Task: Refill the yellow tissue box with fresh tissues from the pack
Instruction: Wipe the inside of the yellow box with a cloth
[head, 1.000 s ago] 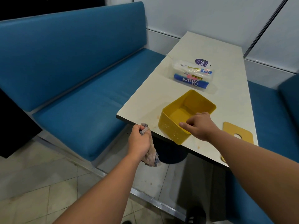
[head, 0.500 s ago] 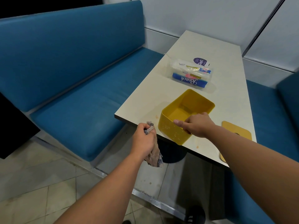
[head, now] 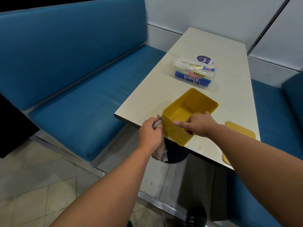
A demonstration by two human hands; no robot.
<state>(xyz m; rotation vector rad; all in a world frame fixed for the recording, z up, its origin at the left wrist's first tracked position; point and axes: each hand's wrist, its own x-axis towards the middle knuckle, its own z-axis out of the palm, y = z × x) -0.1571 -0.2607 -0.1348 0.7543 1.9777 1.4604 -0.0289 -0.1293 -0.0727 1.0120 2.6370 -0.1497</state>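
Observation:
The open yellow tissue box (head: 196, 102) stands empty near the table's front left corner. My right hand (head: 199, 124) grips its near rim, thumb along the outer wall. My left hand (head: 151, 132) holds a crumpled grey cloth (head: 159, 154) and presses it against the box's left outer wall; the rest of the cloth hangs below the table edge. The tissue pack (head: 195, 73), clear plastic with a blue "Reach" label, lies farther back on the table. The box's yellow lid (head: 240, 131) lies flat to the right of the box.
The cream table (head: 229, 66) runs away toward the white wall. Blue benches flank it on the left (head: 73, 99) and the right (head: 278, 112). A purple round label (head: 205, 59) lies behind the pack. A black table pedestal (head: 177, 153) stands underneath.
My left hand has moved right with the cloth, from the table edge up against the box's left wall. My right hand has kept its grip on the near rim.

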